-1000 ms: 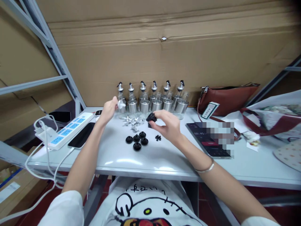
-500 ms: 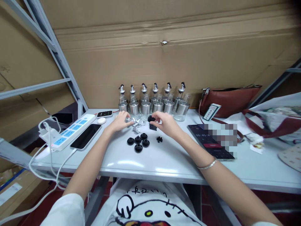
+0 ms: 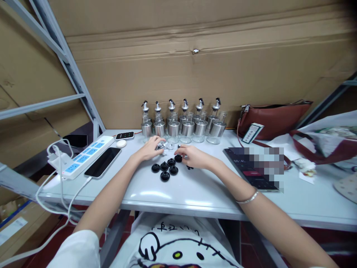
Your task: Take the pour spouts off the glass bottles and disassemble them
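Note:
My left hand (image 3: 151, 148) rests at a small pile of silver spout pieces (image 3: 162, 146), its thumb and fingers apart around the near side of the pile. Closer to me, my right hand (image 3: 193, 155) has its fingertips closed on a black round stopper (image 3: 178, 158) at the tabletop. Left of that stopper lies a cluster of several similar black stoppers (image 3: 164, 166). Some tiny black parts (image 3: 190, 167) show partly from under my right hand. Behind both hands stand glass bottles with steel bands (image 3: 187, 129), the back row topped with pourer spouts (image 3: 185, 104).
A power strip (image 3: 86, 154) and a phone (image 3: 103, 162) lie on the left, with white cables hanging over the edge. To the right are a larger dark phone (image 3: 242, 167), a brown bag (image 3: 275, 118) and a plastic bag (image 3: 331, 130). Cardboard (image 3: 167, 67) stands behind the table.
My left hand has come down from the bottles to the silver pile and let go of its silver piece. My right hand has brought a black stopper down and toward me, beside the other stoppers.

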`<control>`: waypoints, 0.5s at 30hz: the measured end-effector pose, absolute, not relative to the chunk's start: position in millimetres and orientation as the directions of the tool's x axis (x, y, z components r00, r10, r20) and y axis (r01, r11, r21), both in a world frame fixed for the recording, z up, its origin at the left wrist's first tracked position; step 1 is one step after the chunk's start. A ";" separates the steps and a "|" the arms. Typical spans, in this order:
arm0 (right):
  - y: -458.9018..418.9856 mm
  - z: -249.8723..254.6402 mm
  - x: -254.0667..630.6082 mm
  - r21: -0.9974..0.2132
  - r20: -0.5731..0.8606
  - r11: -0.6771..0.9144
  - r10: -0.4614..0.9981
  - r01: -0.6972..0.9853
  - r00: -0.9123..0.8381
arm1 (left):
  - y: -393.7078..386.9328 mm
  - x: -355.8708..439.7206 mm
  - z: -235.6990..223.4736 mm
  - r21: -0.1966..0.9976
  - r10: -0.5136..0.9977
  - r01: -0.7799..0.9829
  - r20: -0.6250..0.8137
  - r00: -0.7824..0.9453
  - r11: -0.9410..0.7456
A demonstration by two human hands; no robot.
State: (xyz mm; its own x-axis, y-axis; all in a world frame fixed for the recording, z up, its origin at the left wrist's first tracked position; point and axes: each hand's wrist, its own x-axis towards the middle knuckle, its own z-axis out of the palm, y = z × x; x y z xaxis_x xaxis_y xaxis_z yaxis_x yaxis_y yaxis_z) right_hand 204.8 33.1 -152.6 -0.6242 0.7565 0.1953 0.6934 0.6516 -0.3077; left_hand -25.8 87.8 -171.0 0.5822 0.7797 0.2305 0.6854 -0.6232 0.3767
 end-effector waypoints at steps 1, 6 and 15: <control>32.3 -151.3 204.7 -0.333 0.180 0.643 0.762 0.690 -0.623 | 88.1 -25.8 -171.3 0.363 0.786 0.699 0.220 0.578 -0.616; 29.6 -148.7 204.2 -0.490 0.094 0.579 0.779 0.652 -0.620 | 86.5 -21.7 -172.9 0.316 0.825 0.763 0.190 0.532 -0.564; 24.9 -146.9 199.5 -0.547 0.108 0.594 0.749 0.590 -0.653 | 85.9 -16.5 -179.9 0.247 0.774 0.735 0.251 0.581 -0.631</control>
State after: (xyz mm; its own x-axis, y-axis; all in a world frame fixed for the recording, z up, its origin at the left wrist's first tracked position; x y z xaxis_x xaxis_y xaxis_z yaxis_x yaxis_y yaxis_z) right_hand 199.5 24.9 -146.9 -0.6533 0.7493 0.1083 0.5901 0.5936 -0.5472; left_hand -16.5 85.9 -179.9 0.5809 0.7744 0.2507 0.7351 -0.6314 0.2469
